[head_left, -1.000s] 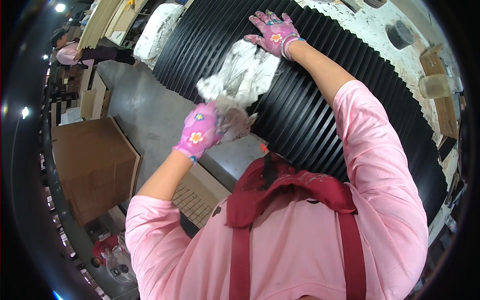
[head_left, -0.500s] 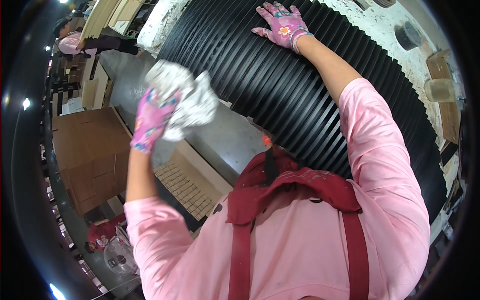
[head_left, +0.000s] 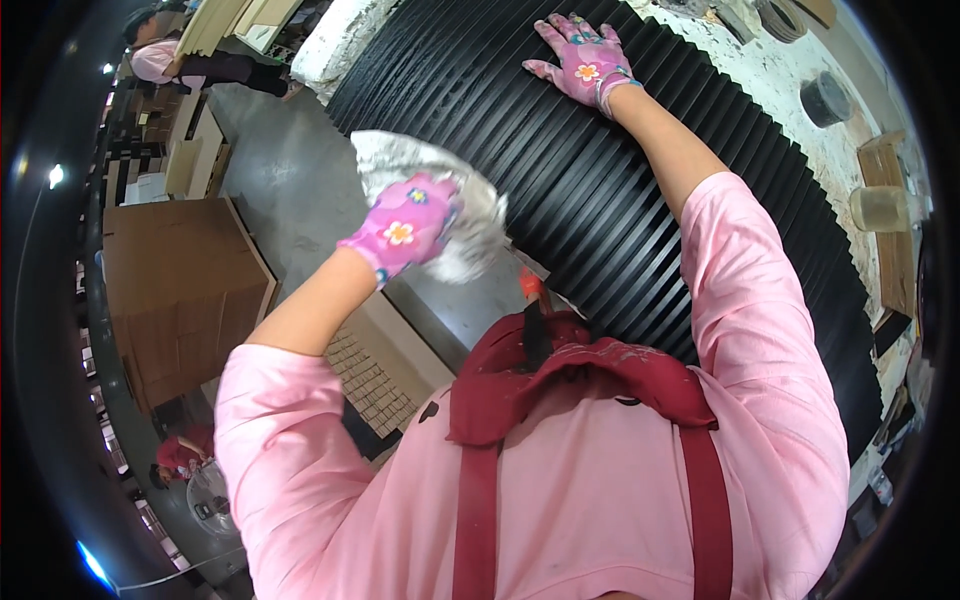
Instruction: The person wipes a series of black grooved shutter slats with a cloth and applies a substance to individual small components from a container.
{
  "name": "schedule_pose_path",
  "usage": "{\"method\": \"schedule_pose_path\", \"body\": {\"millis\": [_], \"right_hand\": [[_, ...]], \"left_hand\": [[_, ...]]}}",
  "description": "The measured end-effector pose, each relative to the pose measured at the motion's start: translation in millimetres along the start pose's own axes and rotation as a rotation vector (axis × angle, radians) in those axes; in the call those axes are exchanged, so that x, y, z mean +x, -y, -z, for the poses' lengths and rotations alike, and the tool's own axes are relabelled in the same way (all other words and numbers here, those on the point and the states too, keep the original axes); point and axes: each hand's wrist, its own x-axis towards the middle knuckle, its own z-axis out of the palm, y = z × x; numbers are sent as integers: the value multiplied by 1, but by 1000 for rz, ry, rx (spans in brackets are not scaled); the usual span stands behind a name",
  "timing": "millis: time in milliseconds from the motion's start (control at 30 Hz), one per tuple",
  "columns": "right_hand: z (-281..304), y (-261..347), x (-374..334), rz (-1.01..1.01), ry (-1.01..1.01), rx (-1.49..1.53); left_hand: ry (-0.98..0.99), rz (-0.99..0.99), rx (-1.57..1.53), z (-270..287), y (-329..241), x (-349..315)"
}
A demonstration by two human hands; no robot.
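My left hand (head_left: 408, 225), in a pink flowered glove, is closed on a crumpled white cloth (head_left: 470, 235) at the left edge of a row of black strips (head_left: 560, 190). The long strips lie side by side on the worktable, dark and glossy in places. Whether the cloth touches them I cannot tell. My right hand (head_left: 583, 65), gloved the same way, lies flat with fingers spread on the strips near their far edge. It holds nothing.
A white-stained tabletop (head_left: 770, 90) carries a dark cup (head_left: 826, 99) and a pale jar (head_left: 880, 209) at the right. Large cardboard boxes (head_left: 185, 280) and a carton of small pale pieces (head_left: 375, 385) stand at the left. Two people work farther off; a fan (head_left: 210, 498) is lower left.
My left hand has swung right with the cloth, toward the strips' left edge. My right hand stays flat on the strips. The whole view has shifted slightly.
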Motion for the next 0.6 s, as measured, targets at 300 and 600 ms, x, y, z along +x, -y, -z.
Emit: {"method": "schedule_pose_path", "body": {"millis": [300, 600], "right_hand": [[-5, -1, 0, 1, -59, -26], [-1, 7, 4, 17, -12, -16]], "left_hand": [[-235, 376, -428, 26, 64, -57], [-274, 70, -49, 0, -3, 45]]}}
